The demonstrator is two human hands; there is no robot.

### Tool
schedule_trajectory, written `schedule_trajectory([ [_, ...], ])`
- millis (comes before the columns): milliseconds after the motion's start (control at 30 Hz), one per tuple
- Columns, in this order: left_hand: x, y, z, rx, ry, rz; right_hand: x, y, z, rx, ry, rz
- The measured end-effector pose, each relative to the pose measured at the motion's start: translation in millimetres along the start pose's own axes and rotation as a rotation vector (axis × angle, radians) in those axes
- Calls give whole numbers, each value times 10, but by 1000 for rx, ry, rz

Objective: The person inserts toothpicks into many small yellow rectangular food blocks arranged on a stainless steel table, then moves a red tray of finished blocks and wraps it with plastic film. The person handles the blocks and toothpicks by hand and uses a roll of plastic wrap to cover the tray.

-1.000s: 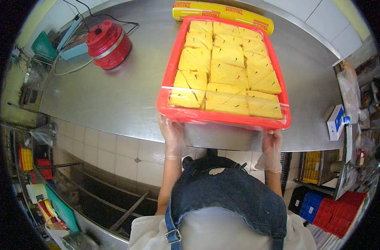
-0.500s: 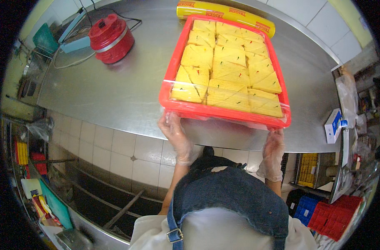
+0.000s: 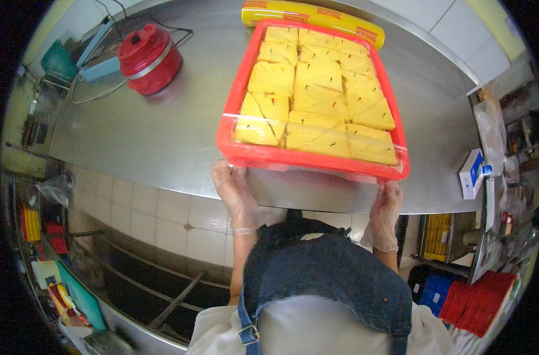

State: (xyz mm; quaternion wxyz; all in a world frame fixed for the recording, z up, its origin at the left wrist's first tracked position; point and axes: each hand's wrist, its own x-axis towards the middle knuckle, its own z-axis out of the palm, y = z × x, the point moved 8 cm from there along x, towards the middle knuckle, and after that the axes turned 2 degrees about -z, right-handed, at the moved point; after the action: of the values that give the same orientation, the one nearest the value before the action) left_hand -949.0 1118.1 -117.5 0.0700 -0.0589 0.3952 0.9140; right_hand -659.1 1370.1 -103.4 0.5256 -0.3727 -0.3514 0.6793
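Observation:
A red tray (image 3: pixel 227 133) filled with rows of yellow triangular sandwiches (image 3: pixel 317 100), dotted with small green and red bits, rests on the steel table. Clear plastic wrap (image 3: pixel 323 137) stretches across its near rows and folds down over the front rim. My left hand (image 3: pixel 233 192), in a clear disposable glove, has its fingers closed at the near left corner, just under the rim. Likewise gloved, my right hand (image 3: pixel 384 214) pinches below the near right corner. Both seem to grip the wrap's edge; the fingertips are partly hidden under the rim.
Behind the tray lies a yellow roll of wrap (image 3: pixel 314 21). A red round appliance (image 3: pixel 149 61) with a dark cord stands at the far left. A small blue-and-white box (image 3: pixel 471 174) is at the table's right end. The table's near edge (image 3: pixel 181 190) runs before me.
My left hand has shifted slightly left along the tray's front corner. The right hand stays at its corner, turned a little. The whole view has slid slightly, with the tray still in place.

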Motion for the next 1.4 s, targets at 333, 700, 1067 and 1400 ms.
schedule_trajectory([
  [333,322,-230,-3,184,-202,-405,235,126,-105,39,-122,155],
  [700,575,160,256,1039,-492,-586,626,29,162,-509,-440,375],
  [1067,2090,66,1557,1525,-1288,355,2666,-356,860,-1284,-519,203],
  [1400,4147,-1176,3425,503,-817,-381,4462,-51,2774,-230,-292,20],
])
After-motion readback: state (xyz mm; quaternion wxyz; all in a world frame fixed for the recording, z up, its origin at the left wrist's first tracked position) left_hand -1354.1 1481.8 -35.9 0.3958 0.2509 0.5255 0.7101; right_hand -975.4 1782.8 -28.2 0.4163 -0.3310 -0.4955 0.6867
